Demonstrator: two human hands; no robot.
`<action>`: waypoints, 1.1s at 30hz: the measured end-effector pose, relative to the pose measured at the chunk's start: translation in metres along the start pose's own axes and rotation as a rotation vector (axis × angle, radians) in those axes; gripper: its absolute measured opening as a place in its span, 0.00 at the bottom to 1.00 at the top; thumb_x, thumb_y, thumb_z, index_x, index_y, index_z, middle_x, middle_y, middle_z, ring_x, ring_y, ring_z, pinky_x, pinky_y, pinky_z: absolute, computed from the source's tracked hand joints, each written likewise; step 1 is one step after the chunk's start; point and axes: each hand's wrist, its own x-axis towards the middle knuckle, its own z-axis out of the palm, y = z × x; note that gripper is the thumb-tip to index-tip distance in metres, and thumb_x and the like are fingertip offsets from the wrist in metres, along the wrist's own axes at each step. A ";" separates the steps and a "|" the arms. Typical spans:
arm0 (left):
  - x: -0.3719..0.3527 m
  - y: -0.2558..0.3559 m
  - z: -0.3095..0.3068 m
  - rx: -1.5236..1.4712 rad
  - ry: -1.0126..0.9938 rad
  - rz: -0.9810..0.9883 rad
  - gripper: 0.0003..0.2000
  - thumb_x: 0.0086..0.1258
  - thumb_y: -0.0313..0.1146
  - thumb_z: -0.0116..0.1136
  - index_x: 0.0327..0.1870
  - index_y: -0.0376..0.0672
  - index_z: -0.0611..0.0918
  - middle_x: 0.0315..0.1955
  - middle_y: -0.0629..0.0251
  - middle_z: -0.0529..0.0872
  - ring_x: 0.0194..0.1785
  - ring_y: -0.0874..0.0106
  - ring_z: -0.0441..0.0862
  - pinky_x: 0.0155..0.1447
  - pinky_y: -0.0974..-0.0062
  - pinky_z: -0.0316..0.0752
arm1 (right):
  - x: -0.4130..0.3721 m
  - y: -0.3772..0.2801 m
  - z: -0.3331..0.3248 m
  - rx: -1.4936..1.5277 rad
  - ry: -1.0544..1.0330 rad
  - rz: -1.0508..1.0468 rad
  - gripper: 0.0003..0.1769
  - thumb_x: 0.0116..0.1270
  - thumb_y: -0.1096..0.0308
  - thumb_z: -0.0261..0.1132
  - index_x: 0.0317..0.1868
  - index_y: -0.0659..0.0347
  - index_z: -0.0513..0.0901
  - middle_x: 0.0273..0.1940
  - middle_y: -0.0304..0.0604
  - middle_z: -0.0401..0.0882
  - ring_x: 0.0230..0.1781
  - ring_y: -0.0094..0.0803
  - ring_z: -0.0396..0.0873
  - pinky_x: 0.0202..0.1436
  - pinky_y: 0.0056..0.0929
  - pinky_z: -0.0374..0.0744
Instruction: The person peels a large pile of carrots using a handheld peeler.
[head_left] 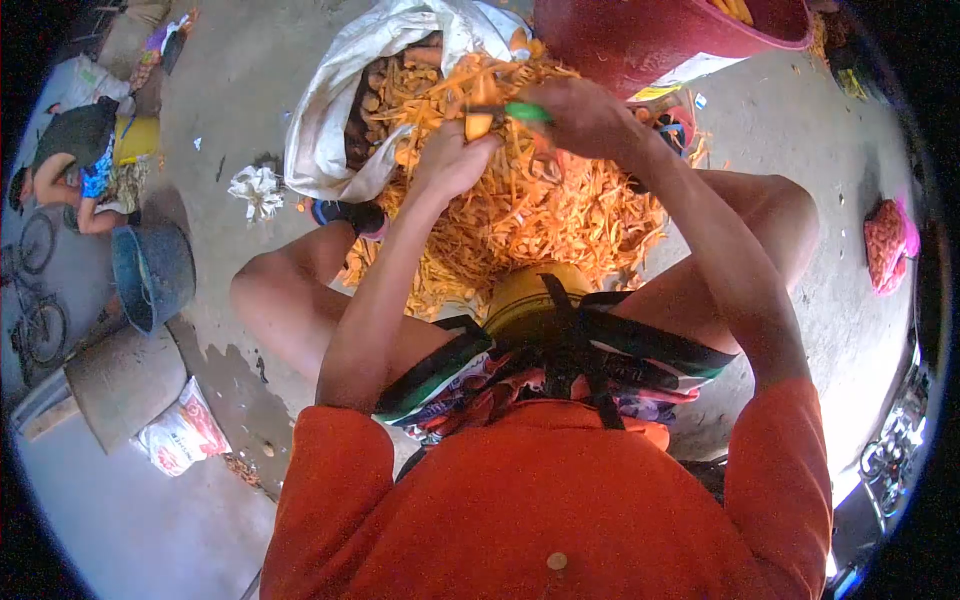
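My left hand [455, 162] is closed around the lower end of an orange carrot [479, 126], which points up and away from me. In my right hand [585, 115] is a green-handled peeler [528, 112]; its dark blade end lies across the carrot. Beneath both hands spreads a large heap of orange peelings [530, 215] between my legs. Beyond my left hand an open white sack [330, 120] lies with unpeeled carrots [385, 95] showing in its mouth.
A big red tub [660, 45] with peeled carrots [735, 10] stands at the far right. On the left are a dark bucket [155, 275], a bent-over person [80, 165] and a bicycle [40, 300]. A pink-red bag [886, 245] lies on the right floor.
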 end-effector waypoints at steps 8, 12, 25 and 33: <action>-0.018 0.021 -0.014 0.270 0.064 0.001 0.18 0.64 0.46 0.59 0.44 0.40 0.86 0.38 0.44 0.88 0.46 0.47 0.86 0.52 0.54 0.79 | 0.008 0.081 0.011 -0.109 -0.611 0.432 0.22 0.69 0.54 0.66 0.51 0.65 0.82 0.38 0.60 0.85 0.40 0.58 0.84 0.45 0.52 0.80; -0.008 0.009 -0.013 0.322 0.098 0.035 0.17 0.64 0.44 0.59 0.40 0.36 0.85 0.35 0.43 0.88 0.44 0.46 0.86 0.49 0.53 0.79 | 0.013 0.026 -0.005 0.018 -0.070 0.034 0.19 0.72 0.52 0.63 0.43 0.63 0.84 0.34 0.56 0.84 0.38 0.56 0.84 0.43 0.51 0.81; -0.025 0.035 -0.028 -0.303 0.541 0.550 0.09 0.70 0.34 0.66 0.40 0.37 0.82 0.27 0.64 0.82 0.28 0.69 0.79 0.36 0.70 0.75 | 0.007 0.071 0.019 -0.001 -0.503 0.082 0.25 0.67 0.48 0.62 0.41 0.67 0.85 0.35 0.58 0.87 0.34 0.52 0.87 0.39 0.50 0.83; 0.031 0.204 -0.101 0.301 1.470 1.000 0.18 0.76 0.44 0.56 0.56 0.39 0.77 0.45 0.61 0.81 0.43 0.74 0.77 0.46 0.71 0.74 | 0.012 0.022 -0.007 0.052 -0.509 0.231 0.24 0.59 0.50 0.69 0.33 0.69 0.87 0.32 0.59 0.86 0.34 0.57 0.85 0.40 0.53 0.81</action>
